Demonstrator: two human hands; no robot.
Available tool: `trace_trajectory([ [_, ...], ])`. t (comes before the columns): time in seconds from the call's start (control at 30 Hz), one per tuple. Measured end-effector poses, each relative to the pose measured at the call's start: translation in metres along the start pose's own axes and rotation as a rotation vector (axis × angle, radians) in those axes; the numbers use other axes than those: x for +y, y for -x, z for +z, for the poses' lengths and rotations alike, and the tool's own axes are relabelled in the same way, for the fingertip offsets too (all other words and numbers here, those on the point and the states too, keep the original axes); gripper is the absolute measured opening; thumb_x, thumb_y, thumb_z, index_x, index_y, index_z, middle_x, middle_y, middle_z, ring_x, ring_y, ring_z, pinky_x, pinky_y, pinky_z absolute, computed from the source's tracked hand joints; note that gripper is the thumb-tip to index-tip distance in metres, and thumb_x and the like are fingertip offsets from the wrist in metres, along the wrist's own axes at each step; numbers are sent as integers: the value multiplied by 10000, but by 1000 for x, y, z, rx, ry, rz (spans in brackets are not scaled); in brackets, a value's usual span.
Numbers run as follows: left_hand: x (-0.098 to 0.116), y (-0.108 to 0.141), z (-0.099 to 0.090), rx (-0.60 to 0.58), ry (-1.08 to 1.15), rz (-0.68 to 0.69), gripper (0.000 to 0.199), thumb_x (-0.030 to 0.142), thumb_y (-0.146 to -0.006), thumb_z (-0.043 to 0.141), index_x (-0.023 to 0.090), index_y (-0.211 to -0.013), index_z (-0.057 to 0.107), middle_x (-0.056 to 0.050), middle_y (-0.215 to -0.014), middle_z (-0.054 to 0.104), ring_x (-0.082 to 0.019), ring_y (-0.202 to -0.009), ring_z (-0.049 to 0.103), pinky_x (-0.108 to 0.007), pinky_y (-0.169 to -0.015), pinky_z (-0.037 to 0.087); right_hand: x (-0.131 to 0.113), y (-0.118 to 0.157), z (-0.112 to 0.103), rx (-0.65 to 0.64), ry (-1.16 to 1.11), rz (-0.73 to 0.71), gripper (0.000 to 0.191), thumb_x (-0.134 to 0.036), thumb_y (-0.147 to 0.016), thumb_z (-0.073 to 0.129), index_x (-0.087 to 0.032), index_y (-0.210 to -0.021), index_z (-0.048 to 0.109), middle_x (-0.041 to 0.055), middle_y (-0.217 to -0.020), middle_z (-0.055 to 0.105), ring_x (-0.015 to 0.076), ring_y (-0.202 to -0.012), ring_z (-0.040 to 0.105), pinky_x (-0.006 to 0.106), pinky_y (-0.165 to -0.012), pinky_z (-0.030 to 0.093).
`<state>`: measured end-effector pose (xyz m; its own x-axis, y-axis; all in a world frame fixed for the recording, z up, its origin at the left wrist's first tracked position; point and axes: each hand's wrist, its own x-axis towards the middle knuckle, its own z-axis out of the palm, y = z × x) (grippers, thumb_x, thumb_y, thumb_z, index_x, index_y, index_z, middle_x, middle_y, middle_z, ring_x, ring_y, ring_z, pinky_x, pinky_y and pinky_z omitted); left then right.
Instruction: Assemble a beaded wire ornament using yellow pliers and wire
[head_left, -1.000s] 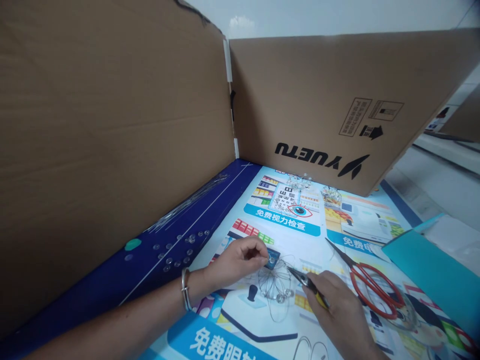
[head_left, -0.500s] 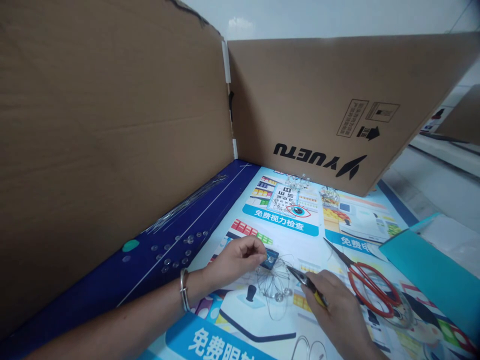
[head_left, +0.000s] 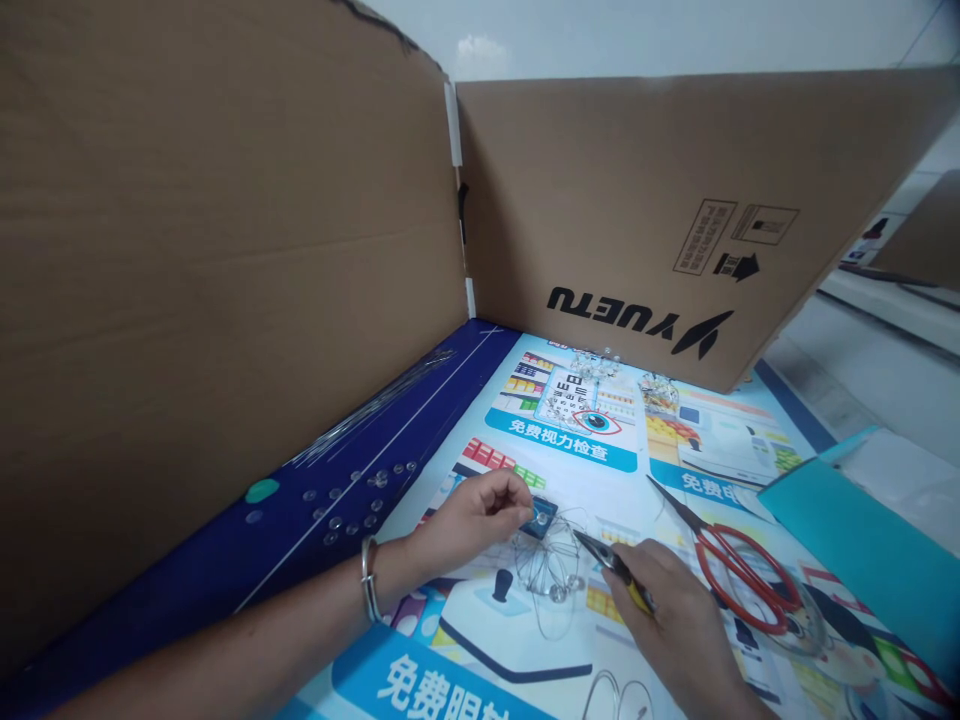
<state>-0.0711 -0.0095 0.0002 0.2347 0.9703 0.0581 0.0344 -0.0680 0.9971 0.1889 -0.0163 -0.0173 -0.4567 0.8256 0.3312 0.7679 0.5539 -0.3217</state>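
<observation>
Two bare hands work over one beaded wire piece [head_left: 553, 572] lying on the table [head_left: 285, 570]. The left hand's [head_left: 480, 515] grip is pressed together, thumb and forefinger pinching the beaded wire piece at its ten o'clock edge; the exact strand is too fine to make out. The right hand's [head_left: 667, 605] grip is wrapped around one pair of needle-nose pliers [head_left: 619, 572], whose nose reaches the piece from about two o'clock; whether its jaws are parted is too small to tell. So the beaded wire piece sits between both grips, at four o'clock from the left and nine from the right. Seen from it, one pair of red-handled scissors [head_left: 750, 580] lies at three o'clock, about fourteen loose clear beads [head_left: 370, 520] at nine to ten, one bundle of straight wires [head_left: 360, 418] at ten, and three beaded clusters [head_left: 660, 392] between twelve and one.
</observation>
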Motion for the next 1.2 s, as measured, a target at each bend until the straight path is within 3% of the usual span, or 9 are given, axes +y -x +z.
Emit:
trace_trajectory([
  [1.2, -6, -2, 0, 2, -7, 41, 66, 191, -805, 549, 149, -842, 515, 27, -703, 453, -75, -599, 390, -196, -545, 318, -2, -1, -2, -10, -5, 10, 186, -305, -841, 483, -237, -998, 556, 45, -876, 598, 198, -831, 570, 323, -713, 468],
])
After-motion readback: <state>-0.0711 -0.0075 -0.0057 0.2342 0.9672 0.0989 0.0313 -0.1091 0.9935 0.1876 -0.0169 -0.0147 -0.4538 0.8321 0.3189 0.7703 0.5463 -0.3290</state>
